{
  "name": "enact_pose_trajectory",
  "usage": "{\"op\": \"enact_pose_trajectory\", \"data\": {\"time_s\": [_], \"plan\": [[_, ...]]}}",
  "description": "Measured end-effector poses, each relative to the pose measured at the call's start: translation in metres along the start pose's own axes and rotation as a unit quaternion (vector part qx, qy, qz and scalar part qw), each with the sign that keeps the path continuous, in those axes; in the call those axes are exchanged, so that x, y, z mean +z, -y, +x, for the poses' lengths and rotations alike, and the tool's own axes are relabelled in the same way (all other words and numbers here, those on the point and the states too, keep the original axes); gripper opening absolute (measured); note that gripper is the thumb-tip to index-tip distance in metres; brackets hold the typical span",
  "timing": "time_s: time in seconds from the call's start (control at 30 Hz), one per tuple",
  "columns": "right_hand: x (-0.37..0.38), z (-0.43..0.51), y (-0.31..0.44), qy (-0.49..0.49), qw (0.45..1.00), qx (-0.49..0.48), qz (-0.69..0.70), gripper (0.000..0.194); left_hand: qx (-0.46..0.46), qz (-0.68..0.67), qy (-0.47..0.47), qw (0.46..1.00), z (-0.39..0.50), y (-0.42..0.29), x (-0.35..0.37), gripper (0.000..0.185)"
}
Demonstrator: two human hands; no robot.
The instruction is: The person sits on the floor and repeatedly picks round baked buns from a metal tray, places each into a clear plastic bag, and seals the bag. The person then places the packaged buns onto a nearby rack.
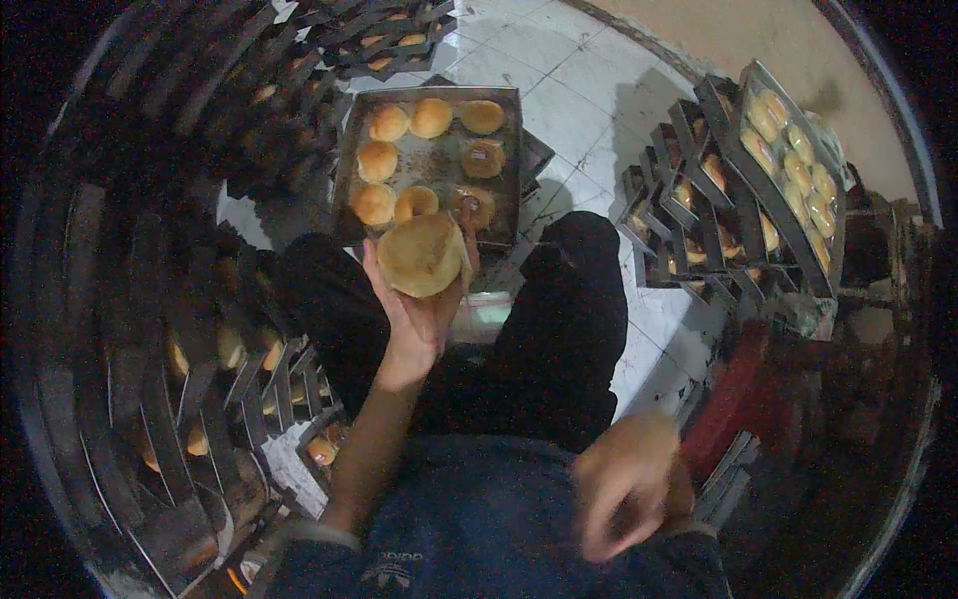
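My left hand point(415, 314) holds a round bread bun point(420, 258) from below, with a flat, pale brown face turned up. A sheen at its right edge looks like clear film, though I cannot be sure. Beyond it is a dark metal baking tray point(426, 168) of golden buns, with bare ones such as this bun point(430, 117) at the left and back. At the right of the tray, a bun point(483, 157) is in clear wrap with a small label. My right hand point(629, 487), blurred, is low at the right by my torso; its fingers curl, and whether they pinch something is unclear.
Stacked trays of buns point(696, 202) stand at the right, topped by a tilted tray of wrapped buns point(793, 168). More tray stacks point(194, 404) crowd the left side. White floor tiles point(539, 45) run behind the tray. My knees point(576, 284) flank the middle.
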State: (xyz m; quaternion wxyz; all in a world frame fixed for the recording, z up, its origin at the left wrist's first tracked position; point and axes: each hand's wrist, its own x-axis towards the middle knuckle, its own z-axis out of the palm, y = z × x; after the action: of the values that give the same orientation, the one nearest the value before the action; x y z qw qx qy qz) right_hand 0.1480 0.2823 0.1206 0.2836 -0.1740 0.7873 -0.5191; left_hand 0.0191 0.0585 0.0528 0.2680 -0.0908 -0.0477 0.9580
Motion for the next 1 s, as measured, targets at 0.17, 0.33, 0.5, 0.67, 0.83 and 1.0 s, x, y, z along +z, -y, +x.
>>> {"op": "enact_pose_trajectory", "data": {"time_s": [0.17,0.33,0.5,0.67,0.83,1.0], "plan": [[-0.021,-0.042,-0.05,-0.462,0.865,0.108,-0.163,0.026,-0.123,-0.046,-0.086,0.988,0.01,0.059,0.004,0.09],[0.018,-0.029,-0.061,-0.511,0.831,-0.113,-0.191,0.03,-0.223,0.105,-0.062,0.967,0.006,0.113,-0.031,0.086],[0.018,-0.018,-0.052,-0.589,0.807,-0.031,-0.008,0.018,-0.367,0.623,-0.125,0.679,0.017,0.072,-0.05,0.08],[0.011,-0.022,-0.062,-0.633,0.768,0.027,0.097,0.017,0.034,0.839,0.053,0.54,0.035,0.056,-0.057,0.034],[0.017,-0.026,-0.07,-0.63,0.763,0.055,0.134,0.018,0.123,0.734,0.13,0.656,0.035,0.085,-0.065,0.023],[-0.016,-0.008,-0.047,-0.642,0.753,0.074,0.124,0.02,0.068,0.759,0.013,0.648,0.056,0.099,-0.031,0.016]]}}
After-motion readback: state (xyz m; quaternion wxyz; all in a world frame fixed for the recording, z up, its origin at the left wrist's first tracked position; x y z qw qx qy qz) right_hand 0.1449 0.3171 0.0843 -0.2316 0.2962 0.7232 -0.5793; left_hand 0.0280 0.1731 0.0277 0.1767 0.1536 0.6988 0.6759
